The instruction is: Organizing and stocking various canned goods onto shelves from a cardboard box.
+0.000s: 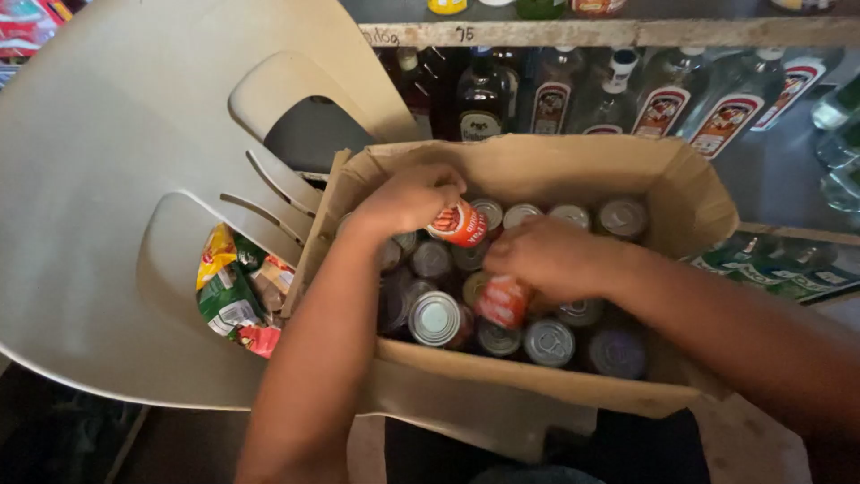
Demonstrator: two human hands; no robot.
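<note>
An open brown cardboard box (699,202) sits in front of me, filled with several small tin cans (548,341) with silver tops. My left hand (408,197) reaches into the box's back left and grips a red-and-white labelled can (458,224), tilted on its side. My right hand (548,257) is over the middle of the box and holds another red-labelled can (502,301) from above. Both forearms come in from the bottom of the view.
A cream plastic chair (107,197) stands at the left, touching the box; colourful snack packets (235,296) show through its gap. Behind the box, a shelf holds several glass bottles (663,99) with labels. More green-labelled bottles (770,264) lie at the right.
</note>
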